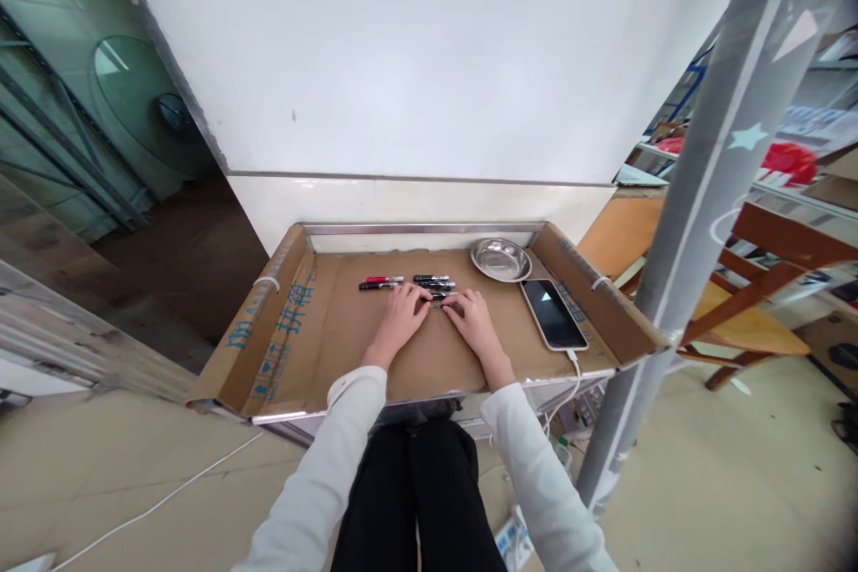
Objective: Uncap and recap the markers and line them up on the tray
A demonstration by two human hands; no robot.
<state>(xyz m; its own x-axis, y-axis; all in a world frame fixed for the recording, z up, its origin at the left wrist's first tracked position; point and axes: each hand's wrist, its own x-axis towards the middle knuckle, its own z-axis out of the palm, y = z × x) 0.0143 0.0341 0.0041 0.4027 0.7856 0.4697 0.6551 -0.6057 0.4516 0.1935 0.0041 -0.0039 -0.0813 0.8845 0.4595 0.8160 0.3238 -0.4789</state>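
Observation:
On the cardboard-lined table, my left hand [402,316] has its thumb and fingers closed at the left end of a dark pen [439,296]. My right hand [473,322] pinches at the right end of this pen, so it lies crosswise between the two hands. Just beyond the fingertips are several black pens [431,278], lying close together and parallel. To their left, a red pen [384,279] lies beside another black pen [376,286], close to my left fingers. The fingertips partly cover the nearest pens.
A round steel dish [500,260] stands at the back right. In front of it lies a phone [554,315] with a white cable [575,366] running over the front edge. Cardboard walls [268,313] line the sides. A grey pole [697,206] rises at the right, with a wooden chair [757,313] behind.

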